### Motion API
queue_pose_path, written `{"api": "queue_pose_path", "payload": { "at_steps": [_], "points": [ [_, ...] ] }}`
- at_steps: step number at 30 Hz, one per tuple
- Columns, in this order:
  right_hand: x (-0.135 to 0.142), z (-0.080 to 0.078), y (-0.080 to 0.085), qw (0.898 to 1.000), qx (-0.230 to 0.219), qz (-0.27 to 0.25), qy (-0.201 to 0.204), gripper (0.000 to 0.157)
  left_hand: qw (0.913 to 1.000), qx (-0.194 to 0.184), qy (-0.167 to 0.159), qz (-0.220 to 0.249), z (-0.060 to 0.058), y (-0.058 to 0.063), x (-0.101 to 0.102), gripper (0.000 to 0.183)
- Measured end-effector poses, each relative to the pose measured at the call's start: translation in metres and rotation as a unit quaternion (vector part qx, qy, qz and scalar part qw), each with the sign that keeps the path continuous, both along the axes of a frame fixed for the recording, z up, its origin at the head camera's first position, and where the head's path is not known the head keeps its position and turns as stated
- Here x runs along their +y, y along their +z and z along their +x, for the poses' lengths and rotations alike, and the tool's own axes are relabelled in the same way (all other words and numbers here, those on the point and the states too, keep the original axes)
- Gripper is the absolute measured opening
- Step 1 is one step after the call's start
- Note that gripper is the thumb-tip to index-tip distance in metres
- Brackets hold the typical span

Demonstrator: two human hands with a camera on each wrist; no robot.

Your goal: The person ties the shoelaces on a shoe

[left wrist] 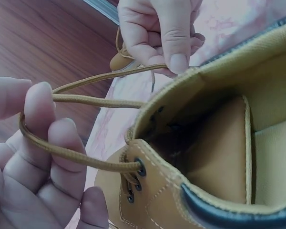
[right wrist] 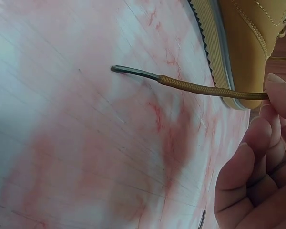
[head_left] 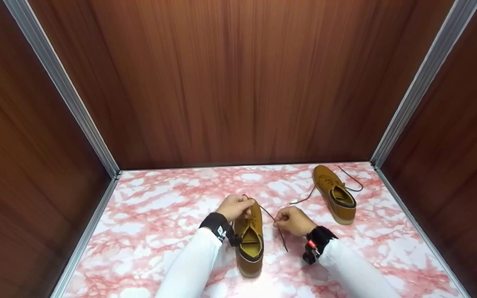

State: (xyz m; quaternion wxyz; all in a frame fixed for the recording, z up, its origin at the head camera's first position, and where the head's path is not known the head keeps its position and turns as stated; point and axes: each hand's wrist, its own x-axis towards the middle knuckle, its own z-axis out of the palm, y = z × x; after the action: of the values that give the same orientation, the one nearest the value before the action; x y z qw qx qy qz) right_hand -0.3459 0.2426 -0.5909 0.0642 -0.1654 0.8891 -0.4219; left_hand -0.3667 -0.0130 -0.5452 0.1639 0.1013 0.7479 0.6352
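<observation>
Tan low-cut lace-up shoe (head_left: pixel 256 227) upright on pink-and-white marbled tabletop (head_left: pixel 160 231); inside, we see yellow lining (head_left: pixel 251 250) | left hand (head_left: pixel 236 207): fingers clamped on looped brown woven lace (left wrist: pixel 100 164) | right hand (head_left: pixel 294 220): fingertips pinching it

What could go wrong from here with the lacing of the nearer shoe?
The loop of shoelace at the left hand curves slackly, so it might slip off. The right hand pinches the lace a little short of its aglet; a firm pull could perhaps draw it free. The farther lace-up shoe has a loose lace ending near the right hand, which might snag.
</observation>
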Motion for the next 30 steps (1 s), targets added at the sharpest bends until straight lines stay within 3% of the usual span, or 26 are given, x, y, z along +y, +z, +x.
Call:
{"api": "queue_pose_path", "payload": {
  "at_steps": [4, 9, 19, 30],
  "points": [
    [0.002, 0.001, 0.001, 1.0, -0.001, -0.006, -0.002, 0.009, 0.9997, 0.02, 0.009, -0.015, -0.002, 0.0, -0.002, 0.037],
    [0.005, 0.0, 0.004, 1.0, -0.003, -0.015, -0.001, 0.009, 0.9948, 0.071, 0.025, -0.069, -0.005, -0.003, -0.007, 0.036],
    [0.009, 0.0, 0.022, 0.999, -0.007, -0.033, -0.005, 0.008, 0.9861, 0.11, 0.061, -0.109, -0.005, -0.013, -0.006, 0.025],
    [0.006, 0.001, 0.042, 0.998, -0.012, -0.057, 0.004, 0.013, 0.9873, 0.093, 0.09, -0.092, 0.0, -0.017, -0.004, 0.027]
  ]
}}
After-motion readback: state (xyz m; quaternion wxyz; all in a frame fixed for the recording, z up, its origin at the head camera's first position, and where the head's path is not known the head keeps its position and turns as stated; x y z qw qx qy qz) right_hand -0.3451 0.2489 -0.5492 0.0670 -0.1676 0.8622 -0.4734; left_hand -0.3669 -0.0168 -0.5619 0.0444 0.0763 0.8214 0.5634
